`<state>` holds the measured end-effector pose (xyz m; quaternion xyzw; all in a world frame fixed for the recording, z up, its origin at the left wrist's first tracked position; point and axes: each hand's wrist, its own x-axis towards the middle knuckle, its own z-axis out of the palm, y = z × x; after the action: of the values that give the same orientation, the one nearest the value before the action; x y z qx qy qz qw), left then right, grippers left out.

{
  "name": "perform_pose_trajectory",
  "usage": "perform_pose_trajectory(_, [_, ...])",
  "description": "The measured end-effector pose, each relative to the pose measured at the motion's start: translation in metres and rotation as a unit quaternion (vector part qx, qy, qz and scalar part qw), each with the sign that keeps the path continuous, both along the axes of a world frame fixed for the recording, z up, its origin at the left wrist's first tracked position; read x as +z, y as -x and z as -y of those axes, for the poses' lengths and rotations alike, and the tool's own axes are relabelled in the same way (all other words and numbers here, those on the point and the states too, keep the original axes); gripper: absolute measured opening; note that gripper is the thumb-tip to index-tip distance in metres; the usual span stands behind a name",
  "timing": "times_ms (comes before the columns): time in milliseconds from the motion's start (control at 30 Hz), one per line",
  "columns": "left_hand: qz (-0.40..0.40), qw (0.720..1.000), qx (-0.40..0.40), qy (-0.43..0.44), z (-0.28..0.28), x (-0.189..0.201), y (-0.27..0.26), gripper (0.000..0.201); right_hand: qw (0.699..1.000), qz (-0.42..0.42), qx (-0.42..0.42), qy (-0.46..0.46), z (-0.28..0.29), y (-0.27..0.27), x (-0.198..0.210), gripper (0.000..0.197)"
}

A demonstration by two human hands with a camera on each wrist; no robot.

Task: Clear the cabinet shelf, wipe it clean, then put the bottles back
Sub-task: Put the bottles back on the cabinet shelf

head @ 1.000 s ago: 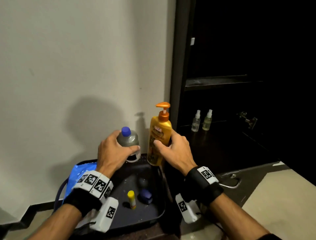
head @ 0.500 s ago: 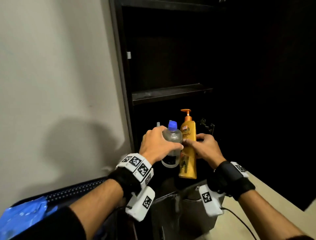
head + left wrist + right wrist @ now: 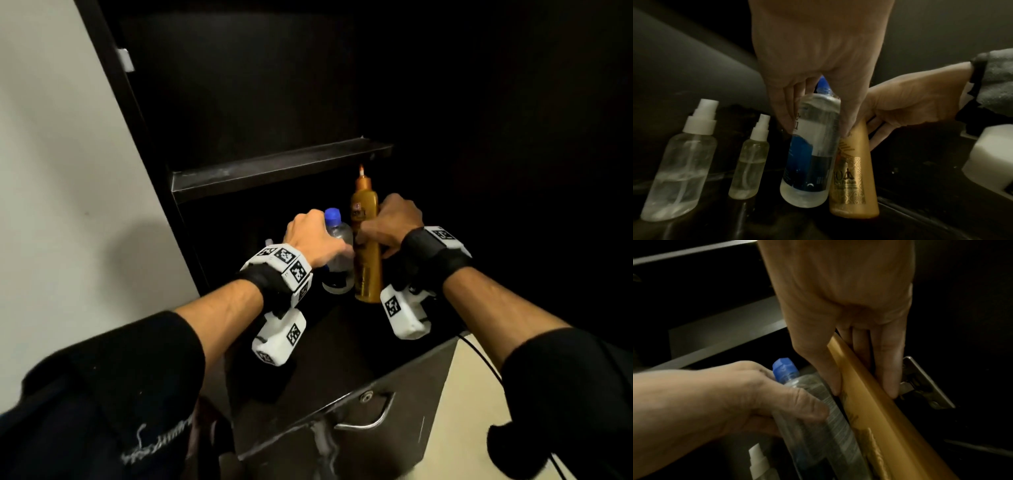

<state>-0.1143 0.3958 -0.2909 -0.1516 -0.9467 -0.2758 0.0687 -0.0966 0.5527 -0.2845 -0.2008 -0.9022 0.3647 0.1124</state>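
My left hand (image 3: pixel 317 240) grips a clear bottle with a blue cap (image 3: pixel 337 253) by its upper body, just above the dark cabinet shelf (image 3: pixel 342 329). Right beside it, my right hand (image 3: pixel 390 222) grips an orange pump bottle (image 3: pixel 366 246), and the two bottles touch side by side. In the left wrist view the clear bottle (image 3: pixel 809 154) and orange bottle (image 3: pixel 854 178) hang slightly tilted, their bases close to the shelf. Two small clear spray bottles (image 3: pixel 680 162) (image 3: pixel 750 159) stand upright on the shelf to their left.
An upper shelf (image 3: pixel 274 168) runs just above the pump top. A metal door hinge (image 3: pixel 920 382) sits on the cabinet wall close behind my right fingers. Below the shelf is a drawer front with a metal handle (image 3: pixel 370 418). A white wall (image 3: pixel 51 171) lies to the left.
Both hands lifted the two bottles off the black tray on the left and carried them right, into the cabinet. They now sit deeper and lower over the shelf.
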Motion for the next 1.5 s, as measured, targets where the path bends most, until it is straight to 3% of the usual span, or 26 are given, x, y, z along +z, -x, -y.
perform_pose_trajectory(200, [-0.027,0.998,0.010,0.049,-0.017,0.001,0.021,0.061,0.994,-0.077,-0.066,-0.040,-0.006,0.011,-0.016,0.032])
perform_pose_trajectory(400, [-0.015,0.997,0.020,0.075,-0.023,0.003,0.036,0.064,0.985,-0.144,-0.090,-0.021,0.003,0.015,-0.028,0.022])
perform_pose_trajectory(567, [-0.008,0.996,0.032,0.077,-0.022,-0.005,0.052,0.081,0.982,-0.177,-0.070,-0.021,0.012,0.028,-0.041,0.023])
perform_pose_trajectory(767, [-0.066,0.995,0.026,0.067,-0.024,-0.019,0.059,0.062,0.980,-0.169,-0.075,-0.075,0.013,0.030,-0.045,0.028])
perform_pose_trajectory(967, [-0.127,0.986,0.032,0.107,-0.022,-0.011,0.057,0.062,0.984,-0.145,-0.067,-0.082,0.010,0.030,-0.047,0.036])
perform_pose_trajectory(1167, [-0.134,0.982,0.035,0.125,-0.008,0.003,0.040,0.069,0.984,-0.157,-0.058,-0.063,0.012,0.003,-0.047,0.055])
perform_pose_trajectory(1267, [-0.138,0.987,0.027,0.078,0.010,0.013,0.012,0.062,0.980,-0.181,-0.057,-0.050,0.021,-0.026,-0.048,0.051])
perform_pose_trajectory(1333, [-0.129,0.992,0.003,0.004,0.029,0.014,-0.012,0.044,0.982,-0.183,-0.043,-0.028,0.029,-0.045,-0.051,0.044])
perform_pose_trajectory(1433, [-0.104,0.990,-0.031,-0.092,0.065,0.007,-0.065,0.016,0.983,-0.182,-0.016,0.007,0.052,-0.079,-0.057,0.026])
perform_pose_trajectory(1500, [-0.088,0.989,-0.048,-0.109,0.092,-0.002,-0.102,0.014,0.982,-0.186,0.005,0.034,0.073,-0.103,-0.062,0.013])
